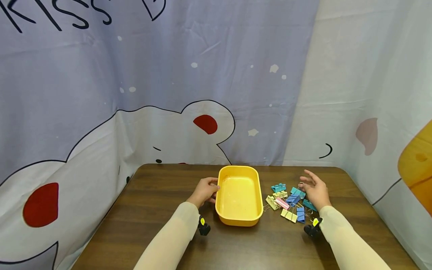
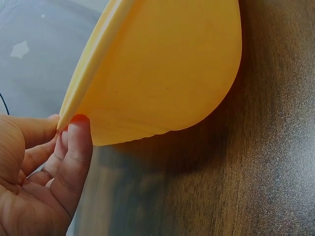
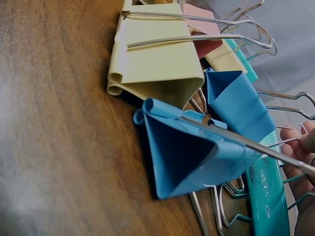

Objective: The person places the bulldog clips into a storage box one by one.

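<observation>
A yellow box [image 1: 239, 197] is set upright on the table [image 1: 243, 247], its smooth floor exposed. The box's left rim is pinched between the thumb and fingers of the left hand [image 1: 204, 190]. Binder clips [image 1: 293, 199] are heaped just right of the box. Beyond them, a wire handle is met by the partly bent, spread fingers of the right hand [image 1: 316, 191]; whether it is gripped cannot be told.

The open-topped yellow tray [image 1: 239, 195], rectangular with rounded corners, sat upright, and just to its right a loose heap of binder clips [image 1: 293, 199] in pale yellow, blue, teal and pink lay jumbled at various angles, wire handles sticking out.
</observation>
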The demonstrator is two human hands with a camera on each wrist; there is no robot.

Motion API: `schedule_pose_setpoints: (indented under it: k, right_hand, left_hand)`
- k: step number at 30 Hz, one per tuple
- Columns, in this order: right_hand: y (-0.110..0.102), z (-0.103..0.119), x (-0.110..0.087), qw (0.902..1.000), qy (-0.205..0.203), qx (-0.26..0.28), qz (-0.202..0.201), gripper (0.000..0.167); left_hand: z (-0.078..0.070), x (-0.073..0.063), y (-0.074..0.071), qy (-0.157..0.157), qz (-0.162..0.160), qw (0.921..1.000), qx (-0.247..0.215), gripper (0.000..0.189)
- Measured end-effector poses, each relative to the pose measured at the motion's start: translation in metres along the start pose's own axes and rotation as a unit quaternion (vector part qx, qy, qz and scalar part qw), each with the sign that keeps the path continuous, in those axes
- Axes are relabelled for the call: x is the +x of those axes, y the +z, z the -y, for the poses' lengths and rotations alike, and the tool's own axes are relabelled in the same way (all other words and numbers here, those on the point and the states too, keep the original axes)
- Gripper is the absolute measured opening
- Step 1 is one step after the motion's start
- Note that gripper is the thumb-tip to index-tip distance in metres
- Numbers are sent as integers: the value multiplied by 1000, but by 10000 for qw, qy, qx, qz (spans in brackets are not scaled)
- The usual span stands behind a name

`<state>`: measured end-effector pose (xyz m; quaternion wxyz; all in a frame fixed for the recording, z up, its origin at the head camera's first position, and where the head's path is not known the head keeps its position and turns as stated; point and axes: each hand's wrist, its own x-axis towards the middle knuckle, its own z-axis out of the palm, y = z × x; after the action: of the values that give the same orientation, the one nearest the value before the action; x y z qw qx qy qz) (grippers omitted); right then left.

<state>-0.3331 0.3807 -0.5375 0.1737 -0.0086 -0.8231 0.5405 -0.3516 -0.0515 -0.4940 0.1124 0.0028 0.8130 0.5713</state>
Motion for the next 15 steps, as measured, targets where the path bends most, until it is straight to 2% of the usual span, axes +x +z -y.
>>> schedule_pose_setpoints:
  k: [15]
  right_hand:
    - [-3,12,4,9984,114,-500,-251,60]
  left_hand:
    - [0,0,-1,-2,30,10000,8,44]
